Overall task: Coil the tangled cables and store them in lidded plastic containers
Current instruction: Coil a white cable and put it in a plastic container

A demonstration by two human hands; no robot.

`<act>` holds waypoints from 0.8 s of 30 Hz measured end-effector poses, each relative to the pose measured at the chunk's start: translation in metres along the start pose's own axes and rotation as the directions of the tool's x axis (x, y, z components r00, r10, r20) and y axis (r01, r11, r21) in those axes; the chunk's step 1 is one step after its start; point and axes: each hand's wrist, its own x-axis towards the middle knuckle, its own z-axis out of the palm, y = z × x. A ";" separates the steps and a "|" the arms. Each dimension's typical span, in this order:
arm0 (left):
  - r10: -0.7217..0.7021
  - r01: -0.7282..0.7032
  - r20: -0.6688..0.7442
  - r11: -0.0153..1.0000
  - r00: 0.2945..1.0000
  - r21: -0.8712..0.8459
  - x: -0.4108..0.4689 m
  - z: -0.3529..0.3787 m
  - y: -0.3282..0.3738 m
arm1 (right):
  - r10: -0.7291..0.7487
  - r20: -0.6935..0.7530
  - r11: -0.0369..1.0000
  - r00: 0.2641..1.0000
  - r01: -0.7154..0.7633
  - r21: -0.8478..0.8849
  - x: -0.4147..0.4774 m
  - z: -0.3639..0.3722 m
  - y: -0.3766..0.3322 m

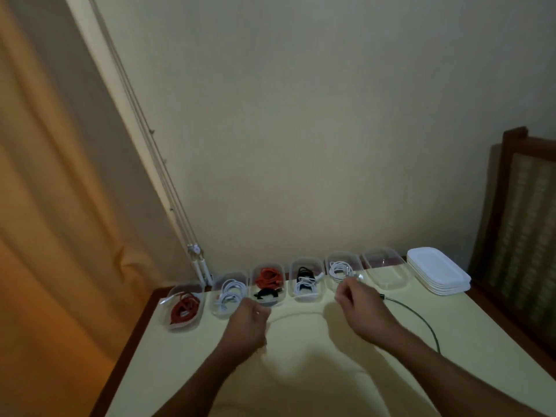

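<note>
Six clear plastic containers stand in a row along the table's far edge. From the left they hold a red cable (183,308), a white cable (230,291), orange and black cables (267,281), black and white cables (307,281) and a white coil (341,269). The sixth container (385,270) is empty. My left hand (248,323) is curled and pinches one end of a pale cable (296,314) that arcs across the table toward my right hand (358,305). That hand is curled round the other end, with a silvery plug showing above the knuckles.
A stack of white lids (437,270) sits at the back right. A dark cable (421,319) curves from behind my right hand toward the table's right side. A wooden chair (517,224) stands to the right, a curtain (60,206) to the left.
</note>
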 end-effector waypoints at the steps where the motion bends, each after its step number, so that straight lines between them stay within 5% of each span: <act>1: 0.015 -0.016 -0.010 0.996 1.000 -0.085 -0.003 -0.013 0.007 | 0.000 -0.060 0.999 0.998 0.003 0.051 0.003 -0.013 -0.012; 6: 0.112 -0.105 0.002 0.943 0.994 -0.316 -0.026 -0.080 0.047 | -0.020 -0.275 0.989 0.961 0.059 0.133 0.005 -0.076 -0.077; 9: 0.250 -0.281 -0.146 0.926 0.957 -0.254 -0.045 -0.110 0.070 | -0.098 -0.341 0.982 0.935 0.146 0.118 -0.007 -0.101 -0.108; 13: 0.401 -0.468 -0.352 0.875 0.845 -0.127 -0.079 -0.133 0.105 | -0.134 -0.271 0.990 0.953 0.139 0.000 -0.030 -0.116 -0.136; 16: 0.508 -0.549 -0.358 0.836 0.783 -0.015 -0.106 -0.138 0.133 | -0.276 -0.146 0.961 0.950 0.271 -0.053 -0.054 -0.119 -0.167; 20: 0.563 -0.585 -0.335 0.810 0.755 0.043 -0.131 -0.138 0.158 | -0.327 -0.068 0.934 0.943 0.333 0.132 -0.084 -0.114 -0.210; 24: 0.569 -0.592 -0.349 0.805 0.745 0.050 -0.151 -0.144 0.162 | -0.234 -0.041 0.854 0.971 0.226 0.470 -0.102 -0.115 -0.228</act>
